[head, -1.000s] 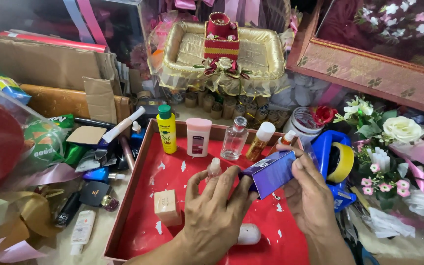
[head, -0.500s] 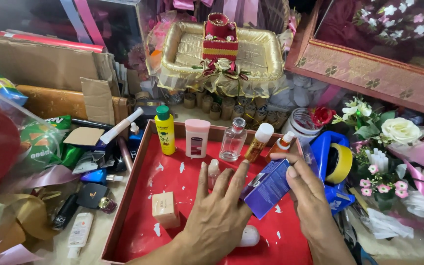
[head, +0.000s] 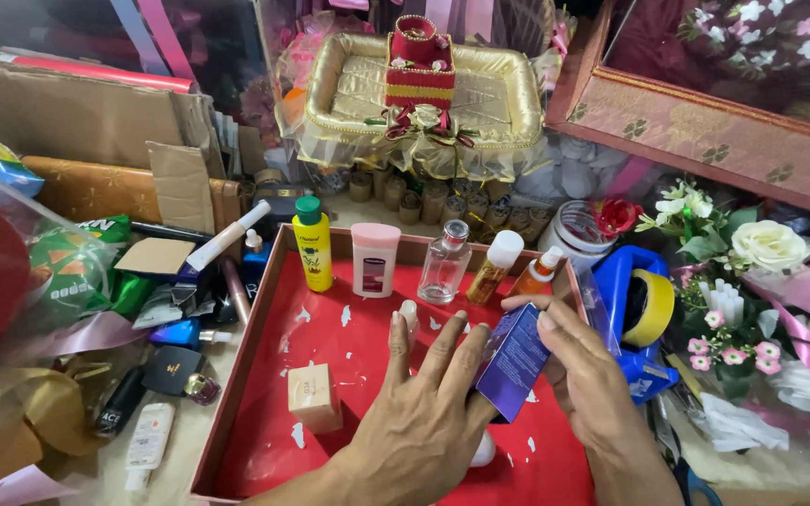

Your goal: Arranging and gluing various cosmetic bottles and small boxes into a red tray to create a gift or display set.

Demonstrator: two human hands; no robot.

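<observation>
Right now I have a small blue box (head: 512, 361) standing tilted over the right part of the red tray (head: 269, 319), held between both hands. My right hand (head: 591, 379) grips it from the right, thumb across its top edge and fingers curled behind it. My left hand (head: 421, 412) lies flat and spread wide, fingers fanned over the tray floor, the side of the hand touching the box's lower left edge without closing on it. Under that hand a white rounded thing (head: 483, 450) peeks out; I cannot tell what it is. A small beige box (head: 313, 397) stands well to the left on the tray. Along the tray's far wall stand a yellow bottle with a green cap (head: 313, 245), a pink tube (head: 374, 260), a clear glass bottle (head: 445, 265) and two orange bottles with white caps. Just right of the tray sits a blue tape dispenser (head: 637, 305), with artificial flowers (head: 752, 248) beyond it.
</observation>
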